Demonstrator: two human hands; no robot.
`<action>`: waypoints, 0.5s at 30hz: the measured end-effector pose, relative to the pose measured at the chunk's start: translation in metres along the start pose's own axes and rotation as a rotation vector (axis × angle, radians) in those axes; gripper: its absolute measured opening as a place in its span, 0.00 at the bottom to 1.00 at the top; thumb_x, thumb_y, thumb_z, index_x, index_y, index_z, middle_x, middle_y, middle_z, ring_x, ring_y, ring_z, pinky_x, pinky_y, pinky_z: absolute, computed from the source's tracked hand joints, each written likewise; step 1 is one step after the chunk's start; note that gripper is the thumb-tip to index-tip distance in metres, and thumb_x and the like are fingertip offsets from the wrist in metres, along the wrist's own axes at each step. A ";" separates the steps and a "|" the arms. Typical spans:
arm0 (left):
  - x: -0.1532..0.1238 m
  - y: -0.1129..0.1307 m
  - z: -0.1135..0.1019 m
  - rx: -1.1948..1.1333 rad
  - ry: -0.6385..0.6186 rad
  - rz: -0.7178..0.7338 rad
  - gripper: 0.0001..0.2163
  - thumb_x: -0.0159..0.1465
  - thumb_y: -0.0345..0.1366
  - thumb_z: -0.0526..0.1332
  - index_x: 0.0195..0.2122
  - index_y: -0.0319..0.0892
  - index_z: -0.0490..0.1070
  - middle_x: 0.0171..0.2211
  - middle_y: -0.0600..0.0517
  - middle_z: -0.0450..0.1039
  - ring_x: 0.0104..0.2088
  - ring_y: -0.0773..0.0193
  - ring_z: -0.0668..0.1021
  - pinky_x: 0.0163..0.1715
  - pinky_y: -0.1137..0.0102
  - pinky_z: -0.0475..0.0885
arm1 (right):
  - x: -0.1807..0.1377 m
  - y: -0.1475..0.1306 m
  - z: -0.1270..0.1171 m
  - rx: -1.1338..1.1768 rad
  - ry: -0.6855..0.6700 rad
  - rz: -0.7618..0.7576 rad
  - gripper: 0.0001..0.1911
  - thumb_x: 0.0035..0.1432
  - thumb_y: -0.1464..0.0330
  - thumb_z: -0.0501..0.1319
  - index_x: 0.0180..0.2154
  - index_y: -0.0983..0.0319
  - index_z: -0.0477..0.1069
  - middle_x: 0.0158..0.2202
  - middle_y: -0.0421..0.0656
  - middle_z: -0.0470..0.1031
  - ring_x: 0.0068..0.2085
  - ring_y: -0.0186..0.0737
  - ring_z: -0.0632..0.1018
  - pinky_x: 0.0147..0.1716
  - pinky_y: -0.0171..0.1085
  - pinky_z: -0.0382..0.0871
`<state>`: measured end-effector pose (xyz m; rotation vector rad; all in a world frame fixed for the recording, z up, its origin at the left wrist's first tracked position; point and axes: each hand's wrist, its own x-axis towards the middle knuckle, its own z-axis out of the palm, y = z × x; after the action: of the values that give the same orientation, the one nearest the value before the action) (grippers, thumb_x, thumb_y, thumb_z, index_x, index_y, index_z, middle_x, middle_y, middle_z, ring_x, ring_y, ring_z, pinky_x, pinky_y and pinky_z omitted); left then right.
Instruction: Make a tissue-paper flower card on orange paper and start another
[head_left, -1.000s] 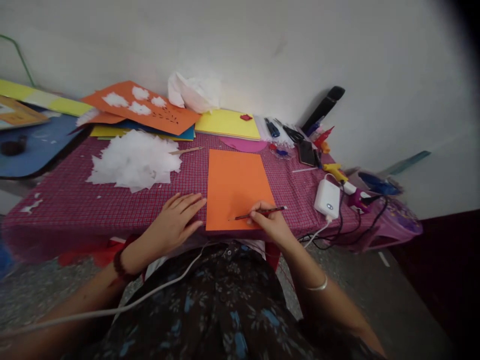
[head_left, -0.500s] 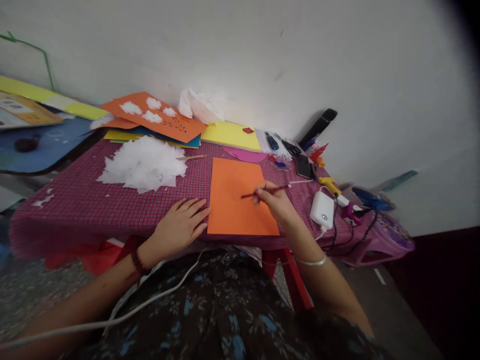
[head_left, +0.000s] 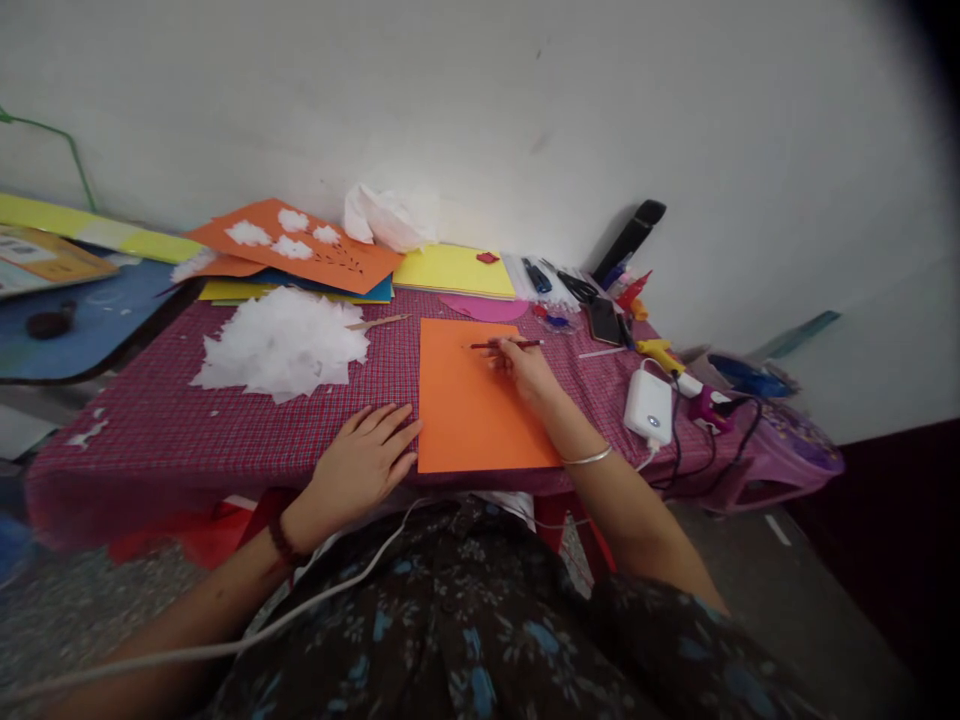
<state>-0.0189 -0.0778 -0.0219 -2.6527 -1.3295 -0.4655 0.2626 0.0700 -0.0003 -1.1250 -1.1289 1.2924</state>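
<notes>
A plain orange sheet of paper (head_left: 472, 420) lies on the checked tablecloth (head_left: 262, 425) in front of me. My right hand (head_left: 525, 368) is over its upper right part, fingers closed around a dark red pencil (head_left: 487, 346). The pencil's tip points left above the sheet; whether it touches the paper I cannot tell. My left hand (head_left: 365, 455) lies flat with fingers stretched, its fingertips at the sheet's left edge. Beyond it sits a heap of white paper pieces (head_left: 281, 343), with a thin brown stick-like piece (head_left: 379, 322) beside it.
Behind are a decorated orange sheet (head_left: 300, 240), crumpled white paper (head_left: 390, 217) and a yellow sheet (head_left: 457, 270). At right lie a phone (head_left: 604, 321), a yellow glue gun (head_left: 660, 353) and a white corded box (head_left: 648, 405). A white cable (head_left: 315, 600) crosses my lap.
My right hand has moved up the orange sheet with the pencil, which now lies closer to level. My left hand stays at the sheet's left edge. The camera view has shifted slightly.
</notes>
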 end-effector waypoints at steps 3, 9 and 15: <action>0.000 0.000 0.000 -0.005 -0.002 0.003 0.19 0.71 0.40 0.53 0.60 0.42 0.71 0.63 0.44 0.68 0.62 0.47 0.71 0.61 0.50 0.66 | -0.004 -0.003 -0.009 0.015 0.012 -0.044 0.16 0.52 0.57 0.68 0.36 0.62 0.72 0.28 0.41 0.81 0.23 0.29 0.76 0.26 0.30 0.70; 0.000 -0.002 0.003 -0.017 0.018 0.012 0.19 0.72 0.40 0.52 0.60 0.43 0.71 0.63 0.43 0.69 0.62 0.48 0.71 0.61 0.49 0.66 | -0.005 -0.001 -0.032 0.071 0.263 -0.183 0.15 0.54 0.55 0.65 0.32 0.60 0.67 0.22 0.35 0.73 0.21 0.28 0.73 0.23 0.29 0.68; 0.000 -0.002 0.001 0.040 -0.005 0.029 0.19 0.72 0.41 0.52 0.61 0.42 0.71 0.63 0.43 0.68 0.61 0.47 0.72 0.61 0.50 0.66 | -0.007 0.005 -0.040 0.104 0.428 -0.177 0.12 0.54 0.59 0.63 0.29 0.60 0.65 0.18 0.33 0.68 0.18 0.26 0.68 0.17 0.27 0.60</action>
<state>-0.0202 -0.0763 -0.0229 -2.6389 -1.2857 -0.4239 0.3022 0.0642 -0.0103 -1.1293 -0.8113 0.9068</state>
